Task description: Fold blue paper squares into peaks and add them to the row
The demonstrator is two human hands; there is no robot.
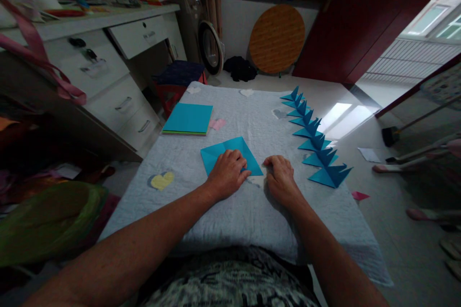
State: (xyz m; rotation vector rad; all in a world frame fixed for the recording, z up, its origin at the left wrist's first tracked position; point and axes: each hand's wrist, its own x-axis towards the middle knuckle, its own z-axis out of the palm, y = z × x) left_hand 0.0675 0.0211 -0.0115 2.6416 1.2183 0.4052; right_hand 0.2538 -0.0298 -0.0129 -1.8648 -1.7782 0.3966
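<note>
A blue paper sheet (226, 151), creased down its middle, lies on the white quilted table cover (234, 211). My left hand (227, 172) rests on the sheet's near half with its fingers curled and pressed onto the paper. Just right of the sheet's corner, my right hand (281, 175) lies on the cover with its fingers bent inward near the paper's tip. Along the right side of the cover runs a row of several folded blue paper pieces (313, 139) with pointed tips.
A stack of coloured paper (188, 119) with a blue top sheet lies at the far left of the cover. White drawers (118, 86) stand to the left. A round wooden board (276, 38) leans on the far wall. A broom (391, 135) lies on the floor at right.
</note>
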